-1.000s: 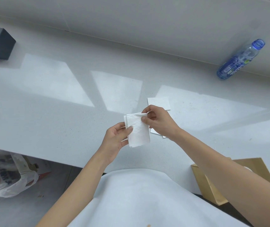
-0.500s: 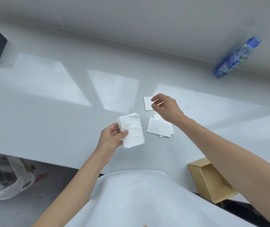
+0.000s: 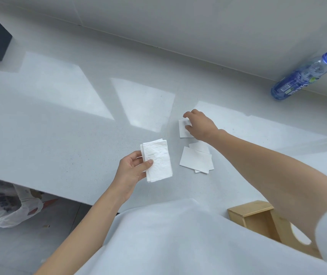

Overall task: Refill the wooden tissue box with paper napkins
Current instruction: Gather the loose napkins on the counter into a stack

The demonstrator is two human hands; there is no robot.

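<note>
Gathering is the step in hand, by the look of it: the left hand (image 3: pixel 131 171) keeps a small stack of folded paper napkins (image 3: pixel 157 160) pinched between thumb and fingers at the centre of the frame, raised just above the white surface (image 3: pixel 59 124), its grip closed on the stack's left edge. The right hand (image 3: pixel 199 125) reaches to the centre right and rests its fingertips on a single napkin (image 3: pixel 183 129) lying flat; its grip is narrow, thumb and fingers curled toward the sheet, though whether the sheet is already pinched cannot be told. Just below that hand two or three loose napkins (image 3: pixel 196 160) lie overlapped on the surface, not yet picked up. The wooden tissue box (image 3: pixel 258 217) sits at the lower right, partly hidden behind the right forearm, lying with its open side showing; no napkins can be seen inside it. Judging from this, the refill is at an early stage: the remaining napkins must be collected, squared into the stack, and slid into the box.
</note>
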